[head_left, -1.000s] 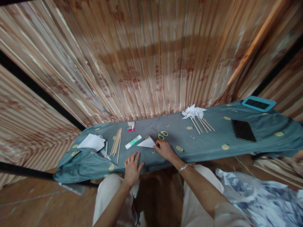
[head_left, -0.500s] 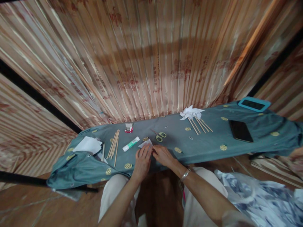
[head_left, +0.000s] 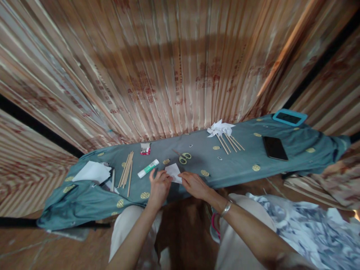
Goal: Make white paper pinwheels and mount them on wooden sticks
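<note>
A small white square of paper [head_left: 173, 173] is held between my two hands near the front edge of the cloth-covered table [head_left: 239, 168]. My left hand [head_left: 159, 186] pinches its left side, and my right hand [head_left: 193, 183], below a silver bracelet, grips its right side. Just beyond the paper lie scissors [head_left: 184, 158] with green handles. A green-and-white glue stick [head_left: 148, 168] rests left of the paper, close to my left fingers.
Several wooden sticks [head_left: 126, 169] and white paper sheets [head_left: 94, 171] lie at the left. A small red-and-white box [head_left: 145, 149] sits behind the glue stick. Toward the right are paper pinwheels [head_left: 221, 128] on sticks, a black phone [head_left: 275, 148] and a blue-framed device [head_left: 289, 117].
The paper now shows as an opened-out square between my hands; before, my left hand lay over it on the table. My hands have moved apart. The camera view has shifted slightly right.
</note>
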`<state>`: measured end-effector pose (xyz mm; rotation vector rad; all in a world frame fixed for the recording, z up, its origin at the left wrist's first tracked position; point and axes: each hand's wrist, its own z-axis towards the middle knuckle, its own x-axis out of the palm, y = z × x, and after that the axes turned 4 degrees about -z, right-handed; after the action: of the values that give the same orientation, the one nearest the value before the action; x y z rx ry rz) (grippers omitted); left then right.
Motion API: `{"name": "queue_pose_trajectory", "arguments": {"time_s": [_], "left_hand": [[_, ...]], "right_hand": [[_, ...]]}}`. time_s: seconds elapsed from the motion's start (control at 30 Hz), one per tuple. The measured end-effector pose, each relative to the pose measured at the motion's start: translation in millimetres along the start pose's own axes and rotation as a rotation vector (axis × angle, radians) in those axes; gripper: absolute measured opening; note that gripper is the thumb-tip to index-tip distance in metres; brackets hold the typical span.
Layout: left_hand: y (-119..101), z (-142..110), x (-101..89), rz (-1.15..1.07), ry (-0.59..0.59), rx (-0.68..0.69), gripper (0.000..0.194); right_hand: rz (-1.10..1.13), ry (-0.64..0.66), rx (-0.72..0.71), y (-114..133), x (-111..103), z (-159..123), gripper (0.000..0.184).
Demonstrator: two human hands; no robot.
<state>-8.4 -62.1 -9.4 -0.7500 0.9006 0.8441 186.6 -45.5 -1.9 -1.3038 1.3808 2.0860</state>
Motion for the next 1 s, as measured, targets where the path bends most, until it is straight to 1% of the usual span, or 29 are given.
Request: {"name": "queue_pose_trajectory", "arguments": {"time_s": [0.07, 0.17, 0.3, 0.4, 0.53, 0.73, 0.87, 1.0], "left_hand": [[4, -5, 3.1, -0.022, 0.005, -0.011, 0.026], [8, -17, 9.4, -0.059, 0.029, -0.028, 0.027], [12, -35, 15.5, -0.116, 0.039, -0.054, 0.029], [17, -43, 16.4, -0.168, 0.018, -0.073, 0.025], [22, -45, 17.5, -0.275, -0.004, -0.121, 0.024], [23, -49, 23.4, -0.406, -0.089, -0.180, 0.024], [22, -55, 24.2, -0.465, -0.115, -0.244, 0.024], [20, -58, 20.1, -0.465, -0.111, -0.278, 0.025]], "right_hand": [[-0.011, 0.014, -0.029, -3, 0, -1, 0.043], [-0.125, 0.017, -0.080, -5, 1, 0, 0.048], [-0.315, 0.039, -0.131, -4, 5, 6, 0.041], [-0.354, 0.032, -0.157, -4, 9, 9, 0.035], [-0.252, -0.026, -0.151, -9, 13, 11, 0.033], [-0.060, -0.104, -0.073, -19, 15, 14, 0.023], [0.017, -0.093, -0.052, -22, 12, 16, 0.019], [0.003, -0.076, -0.051, -20, 7, 18, 0.016]]}}
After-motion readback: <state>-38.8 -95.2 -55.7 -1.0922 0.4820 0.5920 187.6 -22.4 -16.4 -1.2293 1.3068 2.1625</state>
